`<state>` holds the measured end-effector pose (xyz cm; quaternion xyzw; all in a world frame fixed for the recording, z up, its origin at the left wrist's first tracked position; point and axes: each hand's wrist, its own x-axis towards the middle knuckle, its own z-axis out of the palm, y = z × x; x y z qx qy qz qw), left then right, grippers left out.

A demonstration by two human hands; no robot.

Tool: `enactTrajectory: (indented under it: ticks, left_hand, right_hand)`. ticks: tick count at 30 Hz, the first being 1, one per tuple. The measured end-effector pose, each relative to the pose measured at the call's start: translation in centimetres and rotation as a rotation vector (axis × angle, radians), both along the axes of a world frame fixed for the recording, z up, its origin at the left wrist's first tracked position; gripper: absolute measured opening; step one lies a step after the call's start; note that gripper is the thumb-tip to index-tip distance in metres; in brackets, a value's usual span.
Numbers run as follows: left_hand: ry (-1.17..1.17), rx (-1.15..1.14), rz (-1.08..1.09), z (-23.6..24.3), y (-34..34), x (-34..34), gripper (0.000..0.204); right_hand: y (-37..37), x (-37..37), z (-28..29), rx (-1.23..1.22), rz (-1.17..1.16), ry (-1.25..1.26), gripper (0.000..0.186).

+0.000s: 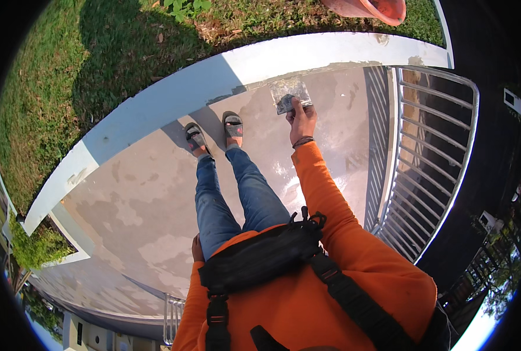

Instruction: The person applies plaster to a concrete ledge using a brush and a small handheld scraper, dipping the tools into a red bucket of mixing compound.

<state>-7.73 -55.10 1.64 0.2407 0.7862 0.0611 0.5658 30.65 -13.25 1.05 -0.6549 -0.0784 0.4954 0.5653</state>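
My right hand [302,124] is stretched out ahead, closed on a flat square scraper [288,92]. Its blade is grey and smeared with a pale, dried-looking coating. My thumb presses on the near edge; any handle is hidden. The scraper is close to the foot of the low white wall [284,57], over the patchy grey-pink floor [146,205]; whether it touches either I cannot tell. My left hand [198,249] hangs down beside my thigh, mostly covered by my leg and sleeve, so its fingers do not show.
A metal railing [433,152] runs along the right and casts striped shadows. Grass [132,52] lies beyond the white wall, with a reddish plastic container [373,8] on it. My sandalled feet [232,126] stand near the wall. A planter with a green shrub [38,243] is at the left.
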Motion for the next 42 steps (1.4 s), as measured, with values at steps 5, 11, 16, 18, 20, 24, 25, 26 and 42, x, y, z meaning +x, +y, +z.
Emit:
enactTrajectory:
  ticks: [5,11,16,18,20,24,25,26,42]
  left_hand:
    - [0.015,-0.027,-0.009,-1.3,-2.8,-1.3,0.042]
    - [-0.049,-0.127,0.118,-0.9,-0.7,-0.6,0.040]
    - [-0.047,-0.090,0.088,-0.6,-0.8,-0.5,0.039]
    - [-0.052,-0.070,0.051,-0.6,-0.3,-0.4,0.039]
    - [-0.037,-0.047,0.025,-0.4,-0.9,-0.9,0.039]
    - [-0.037,-0.039,0.014,-0.2,-0.8,-0.9,0.039]
    - [-0.037,-0.043,0.015,-0.3,-0.4,-0.8,0.039]
    - [-0.037,-0.060,0.023,-0.4,0.0,-0.5,0.039]
    - [-0.020,-0.026,0.067,-1.2,-1.1,-2.6,0.041]
  right_hand:
    - [0.9,-1.8,3.0,0.001,-0.041,0.027,0.010]
    - [1.5,-1.2,2.5,-0.003,-0.008,-0.127,0.013]
    - [-0.3,-4.1,3.9,0.000,0.064,-0.085,0.014]
    - [0.0,-5.2,3.7,0.027,0.074,-0.039,0.014]
    - [0.4,-7.0,3.2,0.036,0.085,-0.055,0.013]
    - [-0.3,-7.8,2.6,0.016,0.047,-0.113,0.013]
    - [-0.6,-7.6,2.7,0.009,0.038,-0.116,0.013]
    - [-0.7,-7.4,2.7,0.001,0.029,-0.118,0.013]
    - [-0.6,-11.0,3.5,0.011,0.084,-0.067,0.019]
